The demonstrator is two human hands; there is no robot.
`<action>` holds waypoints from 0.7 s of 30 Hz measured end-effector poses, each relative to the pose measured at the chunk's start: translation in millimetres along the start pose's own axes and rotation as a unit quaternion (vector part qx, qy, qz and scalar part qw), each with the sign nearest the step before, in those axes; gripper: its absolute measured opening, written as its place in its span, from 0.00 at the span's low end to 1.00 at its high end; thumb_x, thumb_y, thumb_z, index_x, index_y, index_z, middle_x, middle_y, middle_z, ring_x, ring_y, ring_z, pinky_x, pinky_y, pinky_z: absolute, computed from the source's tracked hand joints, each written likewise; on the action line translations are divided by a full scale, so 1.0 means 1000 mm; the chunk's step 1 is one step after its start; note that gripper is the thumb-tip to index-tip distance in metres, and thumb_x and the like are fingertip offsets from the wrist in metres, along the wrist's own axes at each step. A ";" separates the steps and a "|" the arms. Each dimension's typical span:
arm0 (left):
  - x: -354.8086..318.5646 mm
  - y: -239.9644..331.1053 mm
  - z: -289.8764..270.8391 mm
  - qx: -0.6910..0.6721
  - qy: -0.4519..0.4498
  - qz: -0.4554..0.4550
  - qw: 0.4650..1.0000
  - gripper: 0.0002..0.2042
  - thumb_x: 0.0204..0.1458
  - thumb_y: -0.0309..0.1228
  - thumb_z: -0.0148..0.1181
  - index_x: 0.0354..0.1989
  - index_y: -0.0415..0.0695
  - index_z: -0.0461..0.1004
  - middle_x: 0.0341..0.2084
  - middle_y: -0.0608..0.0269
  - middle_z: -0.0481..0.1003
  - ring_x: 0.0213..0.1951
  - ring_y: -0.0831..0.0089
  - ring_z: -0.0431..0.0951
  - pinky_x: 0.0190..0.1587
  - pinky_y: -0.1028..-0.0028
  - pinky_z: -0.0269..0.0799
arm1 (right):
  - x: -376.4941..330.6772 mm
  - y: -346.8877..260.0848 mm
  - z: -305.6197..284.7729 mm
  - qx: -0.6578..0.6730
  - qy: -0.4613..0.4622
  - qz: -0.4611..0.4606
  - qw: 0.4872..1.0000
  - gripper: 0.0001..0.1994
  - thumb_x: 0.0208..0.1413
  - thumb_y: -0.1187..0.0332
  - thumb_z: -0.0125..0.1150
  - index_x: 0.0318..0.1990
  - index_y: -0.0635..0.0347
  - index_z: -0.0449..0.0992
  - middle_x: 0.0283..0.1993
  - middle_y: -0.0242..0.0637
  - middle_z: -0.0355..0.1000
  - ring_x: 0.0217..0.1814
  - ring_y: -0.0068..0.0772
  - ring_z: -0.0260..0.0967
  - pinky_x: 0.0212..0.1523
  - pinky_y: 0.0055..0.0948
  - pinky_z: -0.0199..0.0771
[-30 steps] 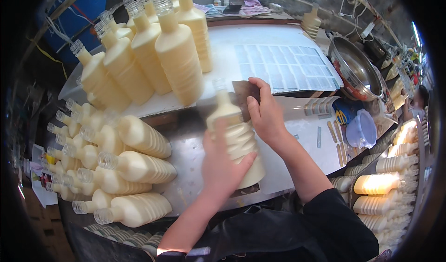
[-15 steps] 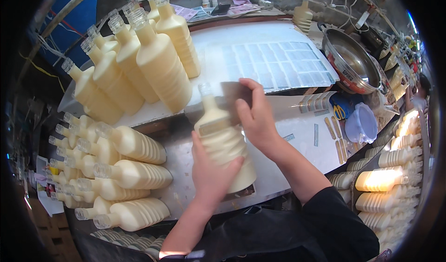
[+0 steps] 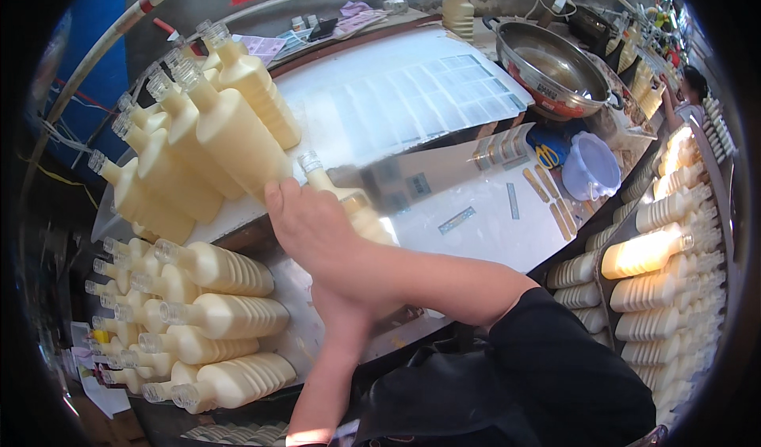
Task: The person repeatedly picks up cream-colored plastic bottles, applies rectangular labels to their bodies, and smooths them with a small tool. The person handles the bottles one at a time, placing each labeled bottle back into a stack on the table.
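A cream bottle (image 3: pixel 366 219) with a clear threaded neck leans in front of me over the low work surface. A small dark label patch shows on its shoulder. Beneath my right forearm, my left hand (image 3: pixel 339 308) is on the bottle's lower body, its fingers mostly covered. My right hand (image 3: pixel 311 223) crosses over the left one to the bottle's left side, back of the hand up and fingers bent together. Whatever it grips is out of sight below the palm. Standing cream bottles (image 3: pixel 238 134) are just beyond its fingertips.
Lying cream bottles (image 3: pixel 226 316) are stacked at left, with more racked at right (image 3: pixel 646 257). A label sheet (image 3: pixel 444 98) lies on the raised white board. Label strips (image 3: pixel 457 220), wooden sticks (image 3: pixel 547 201), scissors (image 3: pixel 547 155), a lilac basket (image 3: pixel 590 168) and a metal pan (image 3: pixel 555 66) sit to the right.
My right hand, earlier holding a dark brown flat piece right of the bottle, has swung left across my left arm. That piece is now hidden. The whole view has shifted; a person shows at far right.
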State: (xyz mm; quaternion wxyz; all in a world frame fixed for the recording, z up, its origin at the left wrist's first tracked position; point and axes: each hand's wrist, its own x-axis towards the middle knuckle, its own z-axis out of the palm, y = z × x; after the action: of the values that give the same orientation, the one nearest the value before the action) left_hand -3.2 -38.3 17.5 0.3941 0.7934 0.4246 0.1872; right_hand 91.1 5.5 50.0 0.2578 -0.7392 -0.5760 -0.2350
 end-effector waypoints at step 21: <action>0.005 0.010 0.006 -0.085 0.069 0.032 0.993 0.57 0.42 0.35 0.73 0.79 0.41 0.41 0.65 0.44 0.64 0.62 0.52 0.71 0.64 0.61 0.68 | -0.029 0.120 -0.022 0.328 -0.099 0.177 0.923 0.22 0.67 0.72 0.51 0.66 0.61 0.60 0.64 0.53 0.65 0.62 0.58 0.68 0.61 0.46 0.69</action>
State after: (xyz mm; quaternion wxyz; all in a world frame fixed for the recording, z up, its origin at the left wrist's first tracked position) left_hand 7.9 -40.3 21.3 0.4235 0.7555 0.4075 0.2894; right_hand 199.7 -54.6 35.2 0.4651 -0.7227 -0.5031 0.0908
